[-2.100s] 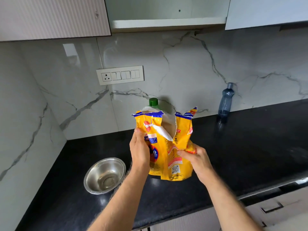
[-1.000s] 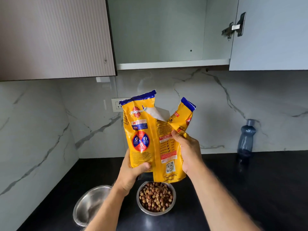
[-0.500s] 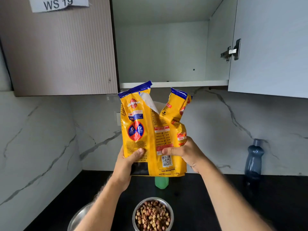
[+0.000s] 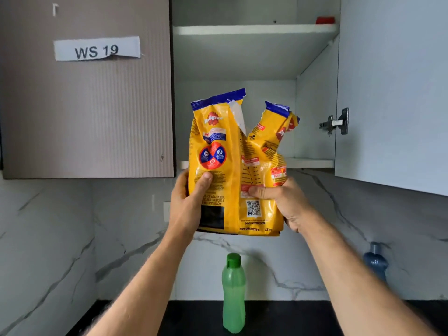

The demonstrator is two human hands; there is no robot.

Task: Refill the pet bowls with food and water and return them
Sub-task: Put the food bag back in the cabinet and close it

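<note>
Before the open cupboard (image 4: 315, 98): yellow food bag (image 4: 232, 166), torn top, upright, clamped low by left hand (image 4: 186, 204) and right hand (image 4: 288, 202). Advice: seat base squarely on lower shelf (image 4: 310, 162), mouth uppermost. Bowls out of view.

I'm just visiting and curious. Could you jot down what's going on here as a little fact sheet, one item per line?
Held item: yellow dog food bag, top torn open, upright
Left hand: grips the bag's lower left side
Right hand: grips the bag's lower right side
Behind the bag: open cupboard, lower shelf bare where visible
Upper shelf: small red item
Counter: green bottle centre, blue bottle right
Label on closed door: WS 19
Bowls: not in view
</note>
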